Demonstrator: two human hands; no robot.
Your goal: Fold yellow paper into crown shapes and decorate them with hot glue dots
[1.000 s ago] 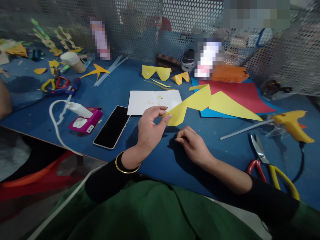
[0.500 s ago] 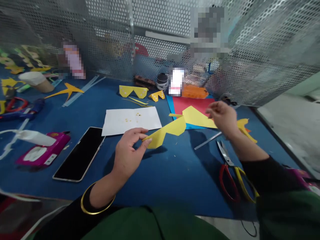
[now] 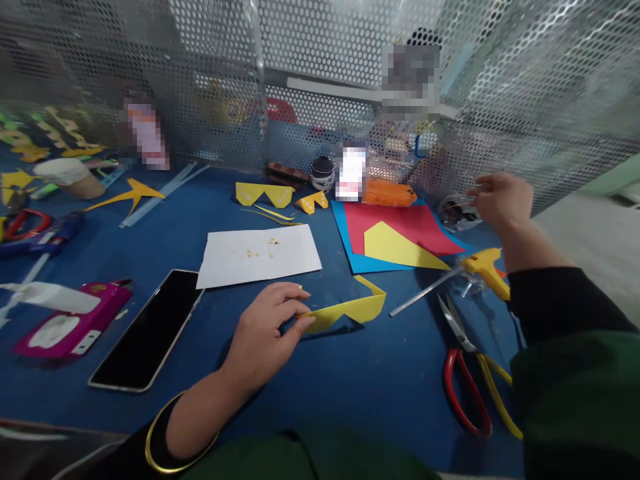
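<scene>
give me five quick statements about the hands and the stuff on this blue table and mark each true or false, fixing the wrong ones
1. The left hand holds a yellow paper glasses frame. True.
2. The right hand grips the yellow glue gun. False: the right hand is raised, its fingers apart from the yellow glue gun.
3. The scissors have one red and one yellow handle. True.
4. The smartphone beside the magenta power socket has a lit screen. False: the smartphone beside the magenta power socket shows a dark screen.
5. The red sheet lies on top of a blue sheet. True.
</scene>
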